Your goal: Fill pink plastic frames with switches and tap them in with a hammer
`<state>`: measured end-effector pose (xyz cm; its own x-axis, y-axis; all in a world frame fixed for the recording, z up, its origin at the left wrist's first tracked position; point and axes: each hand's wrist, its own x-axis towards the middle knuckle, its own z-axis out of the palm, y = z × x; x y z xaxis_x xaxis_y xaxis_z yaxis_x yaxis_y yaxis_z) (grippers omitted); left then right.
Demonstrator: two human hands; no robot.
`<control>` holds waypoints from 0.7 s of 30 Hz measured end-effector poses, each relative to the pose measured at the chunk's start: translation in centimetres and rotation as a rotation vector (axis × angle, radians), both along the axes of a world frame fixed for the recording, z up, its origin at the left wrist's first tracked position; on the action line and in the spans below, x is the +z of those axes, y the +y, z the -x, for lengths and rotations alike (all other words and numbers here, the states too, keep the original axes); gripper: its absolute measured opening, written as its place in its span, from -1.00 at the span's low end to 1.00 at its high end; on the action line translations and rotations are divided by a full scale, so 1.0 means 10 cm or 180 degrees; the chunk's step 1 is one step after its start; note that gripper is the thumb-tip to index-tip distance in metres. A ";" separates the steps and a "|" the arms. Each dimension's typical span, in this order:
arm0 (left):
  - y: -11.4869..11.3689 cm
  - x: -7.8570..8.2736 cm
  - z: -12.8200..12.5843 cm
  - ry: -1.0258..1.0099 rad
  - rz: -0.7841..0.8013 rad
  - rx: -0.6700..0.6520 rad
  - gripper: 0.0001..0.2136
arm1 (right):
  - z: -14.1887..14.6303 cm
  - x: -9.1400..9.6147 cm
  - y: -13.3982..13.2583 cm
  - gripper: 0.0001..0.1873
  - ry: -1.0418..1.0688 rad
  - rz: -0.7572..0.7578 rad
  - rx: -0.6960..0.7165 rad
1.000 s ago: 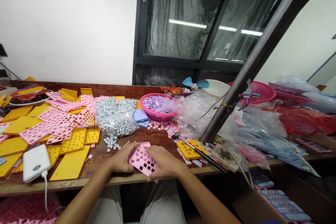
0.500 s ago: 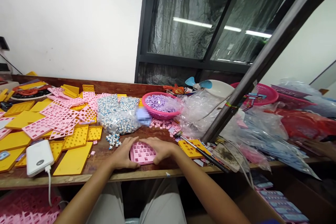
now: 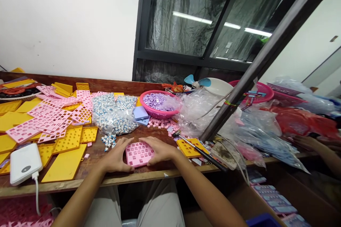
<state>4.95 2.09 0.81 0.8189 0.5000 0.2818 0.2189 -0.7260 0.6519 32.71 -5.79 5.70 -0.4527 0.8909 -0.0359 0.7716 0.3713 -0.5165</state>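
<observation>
Right at the near edge of the wooden table (image 3: 80, 183), between two hands: a pink plate with square holes (image 3: 138, 153), lying flat on the wood. Against its left side, the left hand (image 3: 117, 158), open and cupped, fingers bent a little, touching the plastic. Against its right side, the right hand (image 3: 160, 150), held the same way (like two bookends). No fist and no tight pinch to be seen. Long side of the plate running left to right, from one palm to the other, so both hands just as near.

Just past the left fingertips, a few loose blue-and-white switches (image 3: 108, 141), then a big clear bag of switches (image 3: 112, 117) behind them. Farther left, flat yellow plates (image 3: 65, 165), a heap of pink plates (image 3: 48, 117) and a white power bank (image 3: 25, 163) with its cord. Just past the right hand, a small yellow plate (image 3: 189, 148) under a thin tool with a dark handle (image 3: 198, 151). Farther back, a pink basket (image 3: 158, 113) of purple pieces. Far to the right and well apart, another person's hand (image 3: 306, 142) among plastic bags, arm cut off by the picture's edge.

Hidden under the fingers: both short sides of the plate. Too small to tell: whether any hole is filled.
</observation>
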 end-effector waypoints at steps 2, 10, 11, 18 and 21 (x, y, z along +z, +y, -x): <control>-0.01 0.01 0.01 0.0062 0.0028 -0.0022 0.15 | 0.02 0.03 0.01 0.24 -0.0038 0.0053 -0.0027; -0.02 0.03 -0.01 0.0202 -0.0022 -0.0039 0.11 | 0.03 0.01 0.08 0.27 -0.0035 0.0138 -0.0032; -0.02 0.03 -0.01 0.0202 -0.0031 -0.0033 0.10 | 0.03 0.01 0.08 0.28 -0.0028 0.0153 -0.0024; -0.02 0.06 0.01 0.0209 -0.0002 -0.0036 0.06 | 0.06 0.03 0.12 0.31 -0.0193 0.0206 -0.0005; -0.02 0.08 0.02 0.0225 -0.0037 -0.0040 0.06 | 0.07 0.03 0.13 0.30 -0.0226 0.0204 0.0029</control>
<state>4.78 1.88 1.56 0.8433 0.4864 0.2287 0.2549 -0.7365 0.6266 31.97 -4.53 5.97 -0.4551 0.8816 -0.1250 0.8039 0.3464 -0.4835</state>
